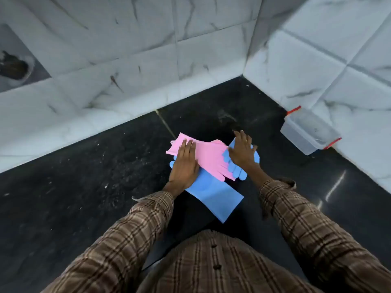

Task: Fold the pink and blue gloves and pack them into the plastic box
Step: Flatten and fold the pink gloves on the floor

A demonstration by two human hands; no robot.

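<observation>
A single head-worn wide-angle view looks steeply down and forward over the person's chest at a glossy black stone counter (84,197), close below, meeting white marbled wall tiles (127,49).

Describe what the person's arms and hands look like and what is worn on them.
Both arms are covered by long sleeves of a brown plaid shirt with darker and lighter crossing stripes, the cuffs ending at the wrists. The left hand and right hand are bare: no gloves, and no rings, watch or bracelets are visible. The same shirt shows dark round buttons down its front.
</observation>
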